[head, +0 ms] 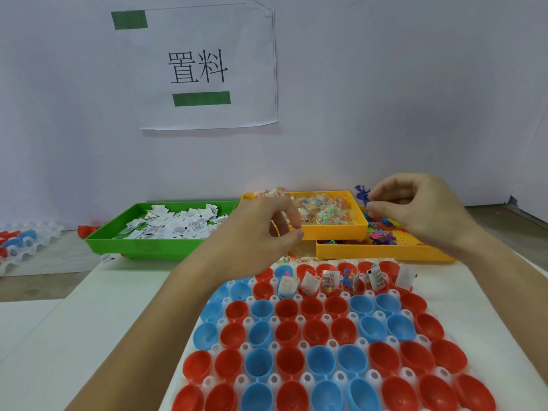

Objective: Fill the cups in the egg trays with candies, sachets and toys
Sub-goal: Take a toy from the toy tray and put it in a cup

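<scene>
Nearest the camera, a white egg tray (335, 342) lies on the counter (98, 307), its sockets filled with red and blue cups (261, 361) standing mouth up. Most of these cups are bare inside. Only the second row from the far edge is stocked: white sachets (329, 278) stand tilted in its cups, with bits of coloured candy and a small blue toy figure (346, 280) poking up between them.

Above that far edge hover both hands. The left hand (264, 229) hangs with fingers curled loosely; whether it pinches anything I cannot tell. It partly hides the near left corner of the yellow candy tray (335, 232). The right hand (421, 209) pinches a dark blue toy (363, 194) between thumb and fingertips, lifted over the yellow toy tray (382, 252), and covers part of that tray's contents.

Just beyond the egg tray, a few wrapped candies (292, 258) lie loose on the counter. The candy tray, heaped with clear packets of coloured sweets, rests overlapping the toy tray, which holds mixed bright plastic figures. To the left sits a green tray (142, 247) full of white sachets, with one stray sachet (106, 257) beside its near corner.

Far left, a second egg tray (26, 244) with red and blue cups lies at the edge of view. On the wall behind, a paper sign (204, 66) bears two large characters and two green bars.
</scene>
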